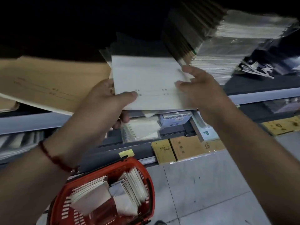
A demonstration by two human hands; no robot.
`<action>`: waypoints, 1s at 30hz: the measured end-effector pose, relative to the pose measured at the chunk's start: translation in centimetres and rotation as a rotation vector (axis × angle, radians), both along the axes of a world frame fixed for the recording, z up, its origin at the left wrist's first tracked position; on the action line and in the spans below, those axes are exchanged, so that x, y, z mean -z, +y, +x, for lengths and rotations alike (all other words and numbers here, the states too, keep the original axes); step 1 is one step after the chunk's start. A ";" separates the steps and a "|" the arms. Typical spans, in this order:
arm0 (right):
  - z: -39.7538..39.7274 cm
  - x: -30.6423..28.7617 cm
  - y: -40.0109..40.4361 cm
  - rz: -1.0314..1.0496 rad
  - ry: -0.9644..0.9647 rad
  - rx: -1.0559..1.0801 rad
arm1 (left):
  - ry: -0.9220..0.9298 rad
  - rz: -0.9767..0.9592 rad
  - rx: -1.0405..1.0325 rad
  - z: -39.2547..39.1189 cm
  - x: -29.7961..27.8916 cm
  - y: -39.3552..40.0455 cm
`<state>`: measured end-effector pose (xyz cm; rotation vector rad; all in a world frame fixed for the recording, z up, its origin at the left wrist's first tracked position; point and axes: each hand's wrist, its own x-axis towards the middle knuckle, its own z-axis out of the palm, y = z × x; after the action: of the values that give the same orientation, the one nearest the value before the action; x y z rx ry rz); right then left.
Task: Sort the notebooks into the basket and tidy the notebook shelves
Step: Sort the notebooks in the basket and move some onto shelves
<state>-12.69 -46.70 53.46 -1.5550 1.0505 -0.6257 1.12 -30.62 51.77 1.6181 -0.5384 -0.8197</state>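
I am holding a white notebook (149, 83) flat at shelf height, above the grey shelf edge (259, 93). My left hand (103, 103) is pinching its near left corner, thumb on top and fingers curled underneath. My right hand (199, 85) is touching its right edge with relaxed, spread fingers. The red basket (146, 172) is sitting on the floor below, already holding notebooks. A brown notebook (48, 82) is lying on the shelf to my left.

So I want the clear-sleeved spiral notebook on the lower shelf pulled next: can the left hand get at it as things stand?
Probably not yet. The left hand grips the white notebook, which sits above the spiral notebook; that must be set down first.
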 end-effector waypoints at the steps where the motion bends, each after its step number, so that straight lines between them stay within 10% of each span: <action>1: 0.8 -0.2 -0.8 -0.030 0.017 0.003 | -0.064 0.015 -0.015 0.6 -0.5 -0.5; 9: 3.8 -0.4 -3.9 -0.165 0.087 -0.059 | -0.724 0.166 0.023 5.0 -3.0 -3.5; 17: 3.5 3.4 -4.0 -0.759 0.580 -0.257 | -1.125 0.418 0.126 4.7 -0.7 -4.1; 30: -2.8 6.9 5.0 -0.997 0.061 -0.417 | -1.098 0.213 0.185 -3.2 5.0 6.0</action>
<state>-15.46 -41.69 46.52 -2.5715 0.3924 -0.8643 -2.13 -24.63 46.74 2.1711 -1.4104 -0.0272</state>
